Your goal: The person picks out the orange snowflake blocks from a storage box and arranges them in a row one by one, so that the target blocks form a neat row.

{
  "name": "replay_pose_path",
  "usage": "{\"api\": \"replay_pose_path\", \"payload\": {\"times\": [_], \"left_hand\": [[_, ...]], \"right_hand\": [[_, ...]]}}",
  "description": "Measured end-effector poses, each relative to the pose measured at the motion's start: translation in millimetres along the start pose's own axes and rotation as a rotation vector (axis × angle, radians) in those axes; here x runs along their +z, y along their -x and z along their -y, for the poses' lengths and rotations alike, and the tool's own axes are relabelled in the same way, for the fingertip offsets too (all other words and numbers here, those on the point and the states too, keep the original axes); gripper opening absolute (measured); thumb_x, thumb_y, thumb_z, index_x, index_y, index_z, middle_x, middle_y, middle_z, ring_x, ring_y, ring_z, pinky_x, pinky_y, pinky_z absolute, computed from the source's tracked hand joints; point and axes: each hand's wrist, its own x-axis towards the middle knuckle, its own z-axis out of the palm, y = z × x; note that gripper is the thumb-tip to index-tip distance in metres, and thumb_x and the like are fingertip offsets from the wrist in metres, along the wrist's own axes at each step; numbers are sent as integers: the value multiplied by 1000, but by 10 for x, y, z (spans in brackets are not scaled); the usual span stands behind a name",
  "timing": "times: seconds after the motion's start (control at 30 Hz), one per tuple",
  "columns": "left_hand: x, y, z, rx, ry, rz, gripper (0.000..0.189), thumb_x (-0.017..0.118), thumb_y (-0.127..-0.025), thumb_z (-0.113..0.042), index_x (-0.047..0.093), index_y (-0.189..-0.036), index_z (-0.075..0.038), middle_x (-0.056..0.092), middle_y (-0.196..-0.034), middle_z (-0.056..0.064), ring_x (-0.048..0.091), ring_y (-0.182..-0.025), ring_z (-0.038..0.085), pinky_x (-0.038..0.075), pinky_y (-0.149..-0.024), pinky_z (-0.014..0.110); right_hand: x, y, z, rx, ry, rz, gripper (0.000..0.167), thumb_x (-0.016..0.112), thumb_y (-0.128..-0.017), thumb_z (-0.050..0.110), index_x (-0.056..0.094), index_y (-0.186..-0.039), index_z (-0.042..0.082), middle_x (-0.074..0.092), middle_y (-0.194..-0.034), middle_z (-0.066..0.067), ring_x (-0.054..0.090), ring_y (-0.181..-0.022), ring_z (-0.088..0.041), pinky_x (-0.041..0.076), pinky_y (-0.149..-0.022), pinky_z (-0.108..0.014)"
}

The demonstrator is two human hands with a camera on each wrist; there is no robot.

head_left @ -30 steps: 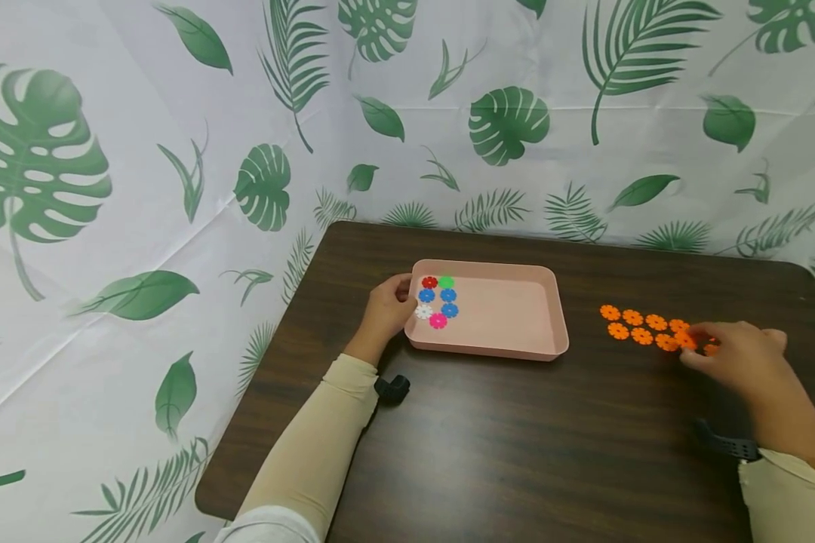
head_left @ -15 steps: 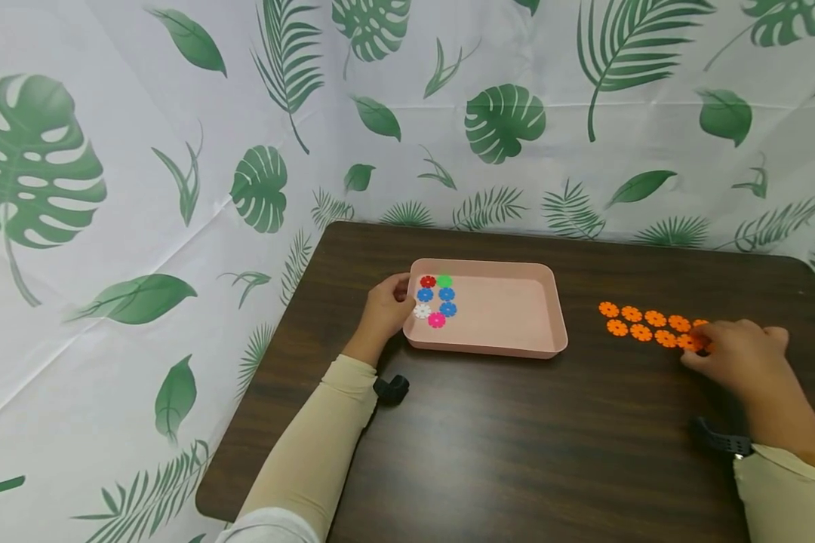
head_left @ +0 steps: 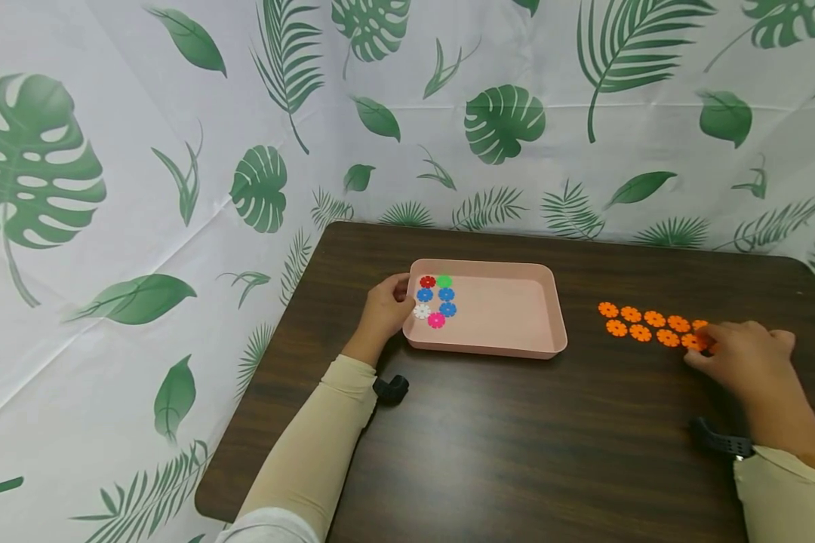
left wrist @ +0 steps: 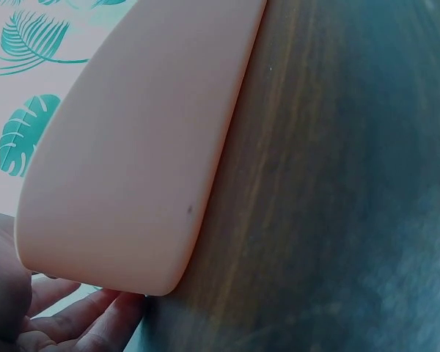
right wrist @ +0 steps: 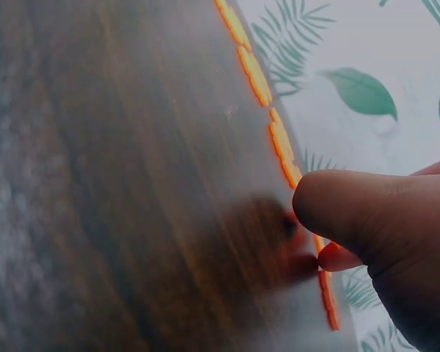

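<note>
At the left end of the pink tray [head_left: 499, 309], my left hand [head_left: 382, 311] grips the rim, with the thumb over the edge and the fingers outside. Inside the tray lie several flower-shaped discs: a red one [head_left: 428, 282], a green one [head_left: 444, 281], a white one [head_left: 422, 311], a pink one [head_left: 436, 320] and blue ones [head_left: 425, 295]. My right hand [head_left: 747, 354] is at the right end of two rows of orange flower-shaped discs [head_left: 641, 333]. Its thumb and fingertips pinch an orange disc [head_left: 691, 342] in the near row. The hand partly hides the discs there.
The dark wooden table [head_left: 516, 437] carries the tray and discs. Behind and to the left hangs a white cloth [head_left: 407, 113] with green leaf prints. Bare tabletop separates the tray from the orange discs.
The right hand has shifted slightly right, and the orange disc at its fingertips now lies in line with the near row. The left hand stays on the tray.
</note>
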Motion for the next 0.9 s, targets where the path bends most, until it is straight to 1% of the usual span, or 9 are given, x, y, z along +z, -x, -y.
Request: {"api": "replay_pose_path", "payload": {"times": [0.03,0.2,0.27,0.43,0.6,0.7,0.8,0.9], "left_hand": [[2,0,2,3,1,-1,49,67,-94,-12,61,-143,-14,68,-120,6,63,-105,24,57,-98,40],[28,-27,42,63,-8,-15,49,66,-93,-10,62,-141,-11,70,-119,8,65,-106,24,57,-97,41],[37,-35,51,75,-11,-17,49,65,-93,-10,62,-141,-10,70,-120,9,65,-106,24,57,-97,41],[29,-27,35,39,-6,-1,50,66,-92,-11,61,-142,-13,69,-123,8,64,-107,24,57,-99,40],[9,-16,36,37,6,-1,50,66,-92,-11,62,-142,-12,69,-123,8,64,-108,25,56,-100,41],[-7,-15,57,37,13,0,49,66,-92,-11,62,-141,-12,69,-122,9,64,-109,26,56,-100,42],[-39,-19,89,28,12,7,50,67,-93,-14,62,-142,-13,69,-124,8,65,-110,25,56,-100,42],[-111,-29,108,53,-11,-8,50,67,-94,-19,60,-144,-14,68,-128,8,65,-115,26,56,-101,44]], "right_hand": [[5,6,-5,-1,-1,-5,56,83,-81,31,64,-114,-11,65,-104,-34,55,-92,-50,30,-79,-74],[31,40,-24,-9,-16,-22,55,85,-79,29,66,-113,-10,65,-101,-30,52,-93,-49,28,-80,-75],[35,54,-28,-6,-18,-21,55,86,-79,28,66,-113,-10,64,-101,-29,51,-93,-49,27,-81,-74],[29,78,-32,3,-23,-16,50,85,-80,28,67,-110,-9,63,-99,-27,49,-94,-50,26,-80,-74],[6,88,-14,12,-19,-14,49,85,-81,28,68,-108,-8,61,-97,-24,49,-94,-49,27,-81,-75],[-13,77,7,23,-8,-12,54,85,-81,30,67,-112,-10,61,-101,-26,49,-95,-50,28,-82,-76],[-52,58,41,31,-19,-23,57,83,-84,32,65,-115,-11,60,-107,-30,50,-98,-52,28,-83,-76],[-129,22,99,20,-59,-49,55,79,-87,33,64,-117,-10,60,-113,-34,52,-99,-53,28,-82,-78]]}}
